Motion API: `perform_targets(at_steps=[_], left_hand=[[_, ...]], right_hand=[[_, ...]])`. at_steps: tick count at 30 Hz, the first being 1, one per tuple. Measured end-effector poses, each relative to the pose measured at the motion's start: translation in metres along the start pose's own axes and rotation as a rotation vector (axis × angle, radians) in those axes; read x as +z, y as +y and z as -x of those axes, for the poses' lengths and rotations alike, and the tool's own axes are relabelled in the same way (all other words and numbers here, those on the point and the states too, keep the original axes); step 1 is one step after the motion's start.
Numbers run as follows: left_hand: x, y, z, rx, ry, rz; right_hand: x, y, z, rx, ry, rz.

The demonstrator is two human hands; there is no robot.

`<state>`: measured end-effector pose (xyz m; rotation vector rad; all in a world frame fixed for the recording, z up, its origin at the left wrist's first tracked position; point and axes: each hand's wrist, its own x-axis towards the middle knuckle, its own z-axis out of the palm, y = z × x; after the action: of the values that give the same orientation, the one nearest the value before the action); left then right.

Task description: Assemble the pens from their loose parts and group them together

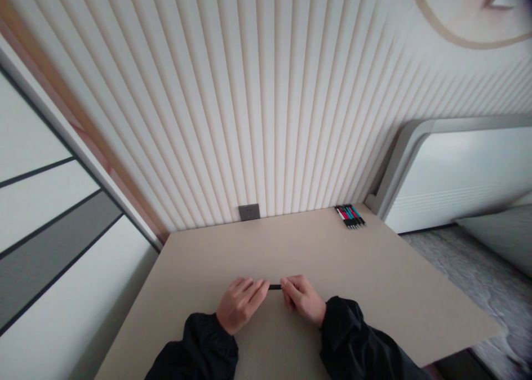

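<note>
Between my two hands runs a short visible length of a slim black pen [275, 287], held level a little above or against the tabletop; I cannot tell which. My left hand [242, 302] is closed on its left end, fingers together and pointing right. The right end is pinched by the thumb and curled fingers of my right hand [303, 298]. Both ends of the pen are hidden by my fingers. Farther back on the right, several pens [350, 216] with black, red, teal and white parts lie side by side in a row.
The beige table [208, 252] meets a ribbed white wall [266, 92]. A dark socket [249, 211] is on the wall at the table's back edge. To the right stands a bed with a pale headboard [461, 169] and a grey pillow [502, 233]. A white-and-grey cabinet [54, 225] rises on the left.
</note>
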<state>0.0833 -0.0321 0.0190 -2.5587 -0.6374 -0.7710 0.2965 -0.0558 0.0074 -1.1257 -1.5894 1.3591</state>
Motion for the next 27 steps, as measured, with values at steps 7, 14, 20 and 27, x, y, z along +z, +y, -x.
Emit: perform_targets(at_steps=[7, 14, 20, 27], left_hand=[[-0.011, 0.005, -0.035, 0.237, 0.092, -0.036], [0.0, 0.014, -0.07, 0.292, 0.102, -0.013], [0.0, 0.02, -0.089, 0.338, 0.203, 0.028], [-0.002, 0.018, -0.095, 0.399, 0.242, 0.065]], right_hand=[[0.002, -0.013, 0.044, 0.265, 0.069, -0.306], [-0.047, -0.025, 0.069, -0.282, 0.227, 0.474], [-0.036, -0.023, 0.074, 0.117, 0.115, -0.573], [-0.03, -0.027, 0.077, 0.192, 0.078, -0.727]])
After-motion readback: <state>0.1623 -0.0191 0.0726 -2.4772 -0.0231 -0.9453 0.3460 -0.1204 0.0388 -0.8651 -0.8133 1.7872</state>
